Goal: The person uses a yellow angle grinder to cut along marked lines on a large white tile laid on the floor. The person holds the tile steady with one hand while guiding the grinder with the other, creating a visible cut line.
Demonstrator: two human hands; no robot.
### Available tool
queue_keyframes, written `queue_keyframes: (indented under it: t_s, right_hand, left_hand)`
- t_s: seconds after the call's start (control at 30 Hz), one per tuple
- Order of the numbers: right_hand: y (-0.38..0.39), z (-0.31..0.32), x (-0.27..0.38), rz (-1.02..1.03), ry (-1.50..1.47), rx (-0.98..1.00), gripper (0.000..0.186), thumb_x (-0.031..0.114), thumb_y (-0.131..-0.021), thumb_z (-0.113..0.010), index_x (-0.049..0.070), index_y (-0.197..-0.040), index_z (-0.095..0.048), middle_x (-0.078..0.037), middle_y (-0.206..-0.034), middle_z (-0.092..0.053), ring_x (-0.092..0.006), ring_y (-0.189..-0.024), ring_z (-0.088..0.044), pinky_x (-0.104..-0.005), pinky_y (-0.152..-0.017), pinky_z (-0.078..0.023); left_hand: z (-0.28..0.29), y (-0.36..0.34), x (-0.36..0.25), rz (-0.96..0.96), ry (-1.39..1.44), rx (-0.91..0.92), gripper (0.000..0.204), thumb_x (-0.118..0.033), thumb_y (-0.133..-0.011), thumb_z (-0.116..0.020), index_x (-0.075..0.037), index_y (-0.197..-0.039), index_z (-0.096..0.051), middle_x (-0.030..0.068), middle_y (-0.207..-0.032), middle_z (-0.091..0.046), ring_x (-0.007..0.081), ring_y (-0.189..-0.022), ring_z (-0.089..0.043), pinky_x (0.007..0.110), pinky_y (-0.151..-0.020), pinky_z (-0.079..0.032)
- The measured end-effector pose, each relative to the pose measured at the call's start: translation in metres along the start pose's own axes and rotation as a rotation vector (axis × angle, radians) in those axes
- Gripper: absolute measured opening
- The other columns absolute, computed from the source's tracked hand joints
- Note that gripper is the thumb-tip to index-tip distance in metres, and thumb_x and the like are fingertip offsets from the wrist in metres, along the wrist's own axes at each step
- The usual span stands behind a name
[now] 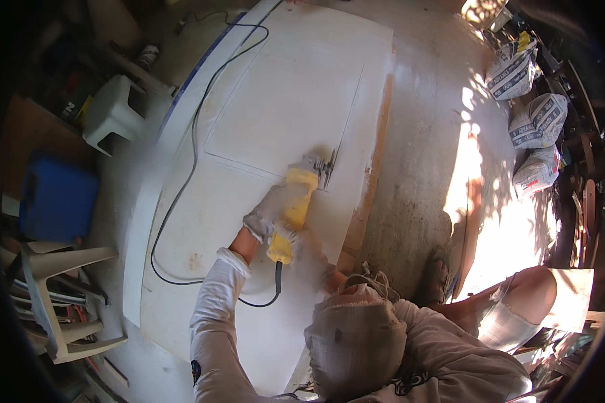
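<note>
Both my hands, in dusty light gloves, are closed around a yellow angle grinder (296, 211). My left hand (275, 203) grips the front of its body from the left side. Lower down, my right hand (301, 250) wraps the rear part, smeared by motion and dust. At the far end of the grinder, the cutting disc (329, 168) stands on edge at a white board (249, 101), near a short cut mark. Thin dark lines outline a large rectangle on this board. From the grinder's rear end a black power cord (194, 134) loops left and runs up across the board.
A white plastic stool (116, 111), a blue container (57, 198) and an overturned beige chair (47, 295) stand at left. Several filled bags (539, 121) lie at right beside piled wood. A wooden strip (376, 148) runs along the board's right edge. Dust hangs about.
</note>
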State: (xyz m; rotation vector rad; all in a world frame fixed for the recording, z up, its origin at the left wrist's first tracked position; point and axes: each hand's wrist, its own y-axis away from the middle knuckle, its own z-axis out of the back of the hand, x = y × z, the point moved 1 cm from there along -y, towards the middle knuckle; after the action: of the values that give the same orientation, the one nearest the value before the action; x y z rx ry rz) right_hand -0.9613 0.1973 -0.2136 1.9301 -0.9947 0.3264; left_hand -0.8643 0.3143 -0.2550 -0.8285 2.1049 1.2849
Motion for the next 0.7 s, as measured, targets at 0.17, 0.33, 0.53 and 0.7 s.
queue_keyframes:
  t_s: [0.17,0.33,0.53,0.7]
  right_hand:
    - [-0.009,0.000,0.000,0.041,0.200,-0.171,0.039,0.024,-0.095,-0.082,0.003,-0.123,-0.065,-0.006,-0.098,-0.071,-0.0190,-0.077,-0.071,-0.0352,-0.066,-0.061]
    - [-0.004,-0.006,-0.001,-0.006,0.225,-0.287,0.040,0.025,-0.093,-0.084,0.003,-0.122,-0.067,-0.007,-0.098,-0.073,-0.0199,-0.079,-0.073,-0.0359,-0.068,-0.062]
    - [-0.006,-0.006,-0.005,-0.010,0.287,-0.375,0.046,0.026,-0.091,-0.086,0.002,-0.124,-0.067,-0.009,-0.104,-0.075,-0.0211,-0.084,-0.075,-0.0370,-0.073,-0.063]
    - [-0.006,-0.002,-0.010,0.001,0.191,-0.322,0.050,0.028,-0.089,-0.088,0.003,-0.126,-0.066,-0.010,-0.104,-0.076,-0.0234,-0.088,-0.076,-0.0383,-0.078,-0.064]
  left_hand:
    - [0.007,-0.009,0.011,0.036,0.013,-0.023,0.041,-0.035,-0.097,-0.077,0.000,-0.119,-0.071,0.0050,-0.099,-0.071,0.0163,-0.083,-0.070,0.031,-0.077,-0.059]
    - [0.003,-0.009,0.010,0.102,0.029,-0.009,0.043,-0.034,-0.098,-0.076,0.000,-0.123,-0.069,0.0057,-0.103,-0.072,0.0168,-0.085,-0.071,0.032,-0.078,-0.059]
    - [0.001,-0.006,0.012,0.075,0.020,0.011,0.043,-0.034,-0.098,-0.077,0.000,-0.124,-0.069,0.0056,-0.102,-0.071,0.0164,-0.086,-0.071,0.031,-0.078,-0.059]
    - [0.000,-0.007,0.010,0.089,0.019,0.012,0.043,-0.035,-0.099,-0.076,-0.001,-0.125,-0.070,0.0044,-0.102,-0.073,0.0147,-0.086,-0.072,0.031,-0.079,-0.061]
